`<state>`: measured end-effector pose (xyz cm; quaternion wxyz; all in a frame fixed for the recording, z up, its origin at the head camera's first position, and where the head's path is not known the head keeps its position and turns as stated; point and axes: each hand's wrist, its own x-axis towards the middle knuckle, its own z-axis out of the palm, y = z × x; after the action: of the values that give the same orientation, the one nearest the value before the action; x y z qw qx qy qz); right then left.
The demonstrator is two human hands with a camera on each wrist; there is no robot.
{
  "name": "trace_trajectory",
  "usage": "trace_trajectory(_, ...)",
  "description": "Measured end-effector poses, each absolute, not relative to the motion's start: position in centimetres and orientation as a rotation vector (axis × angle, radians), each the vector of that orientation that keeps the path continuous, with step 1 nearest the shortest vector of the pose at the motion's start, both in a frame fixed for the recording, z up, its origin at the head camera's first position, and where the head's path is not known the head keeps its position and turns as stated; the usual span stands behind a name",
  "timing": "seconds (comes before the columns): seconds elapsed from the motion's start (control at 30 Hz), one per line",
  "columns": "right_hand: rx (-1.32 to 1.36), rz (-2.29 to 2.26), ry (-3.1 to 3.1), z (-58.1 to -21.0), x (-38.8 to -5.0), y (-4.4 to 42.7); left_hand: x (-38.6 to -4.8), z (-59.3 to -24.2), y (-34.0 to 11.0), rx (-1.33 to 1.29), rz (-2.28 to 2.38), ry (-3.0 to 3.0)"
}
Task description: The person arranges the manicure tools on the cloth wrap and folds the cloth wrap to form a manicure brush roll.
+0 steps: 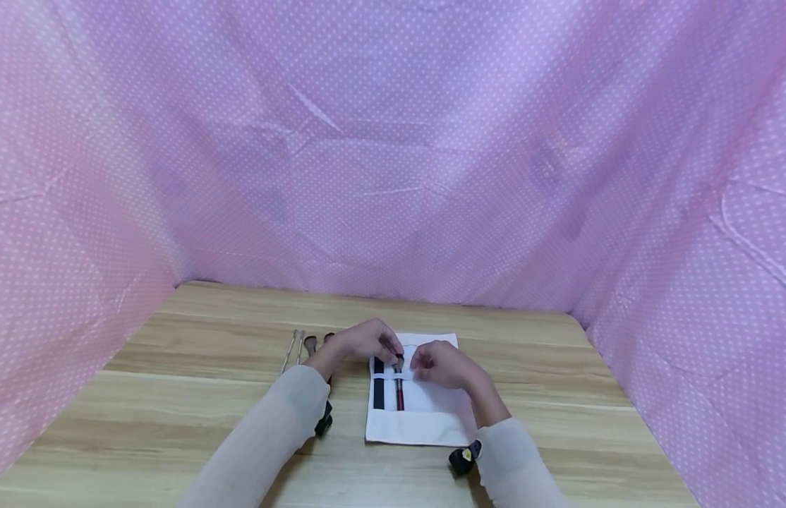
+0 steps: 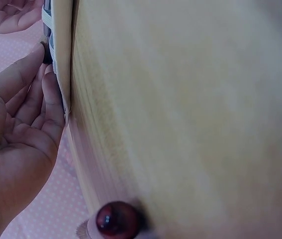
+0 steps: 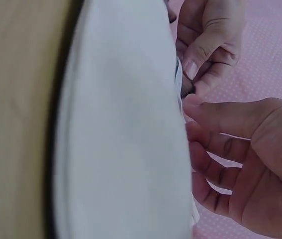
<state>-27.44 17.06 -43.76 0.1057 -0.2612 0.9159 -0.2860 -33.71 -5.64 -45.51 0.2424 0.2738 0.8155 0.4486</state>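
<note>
A white brush roll lies spread on the table, a pale elastic band running across it. A makeup brush with a dark red handle passes under the band, bristles toward the far side. My left hand pinches this brush by its bristle end; the left wrist view shows the thumb against the dark hairs. My right hand is beside the band, its bent fingers touching the white cloth in the right wrist view, with a gap between thumb and forefinger. A black strip lies left of the brush.
Left of the roll are thin light-handled tools and dark-headed brushes, partly behind my left arm. A glossy dark red handle end shows in the left wrist view. Pink dotted cloth surrounds the wooden table.
</note>
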Motion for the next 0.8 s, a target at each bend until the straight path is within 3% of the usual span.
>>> trace_trajectory(0.8,-0.67,-0.968,2.626,-45.4,-27.6,19.9,-33.5,-45.4,-5.7,0.751,1.239,2.229)
